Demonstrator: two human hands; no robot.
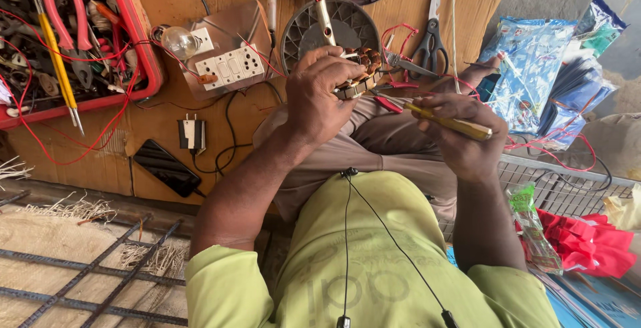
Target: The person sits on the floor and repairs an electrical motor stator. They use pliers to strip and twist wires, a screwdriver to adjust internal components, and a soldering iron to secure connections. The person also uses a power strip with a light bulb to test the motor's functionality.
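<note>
Currently, I log: left hand (320, 94) clamped on coil (360, 67) above my lap; right hand (461, 134) gripping screwdriver (451, 122); scissors (431, 37), switchboard (230, 67), red tray (143, 47) nearby.

I see little open room around my hands. My left hand (319, 94) grips the copper-wound motor core (360, 67), hemmed in ahead by the grey fan housing (320, 31) and, just left, the switch board (230, 67) with its bulb (179, 41). My right hand (461, 134) with the yellow-handled tool (451, 122) has scissors (431, 37) ahead and blue packets (534, 67) to its right. Red wires (400, 34) cross between. Bare board (167, 114) lies open leftward, before the phone (167, 168) and red tray (143, 47).
</note>
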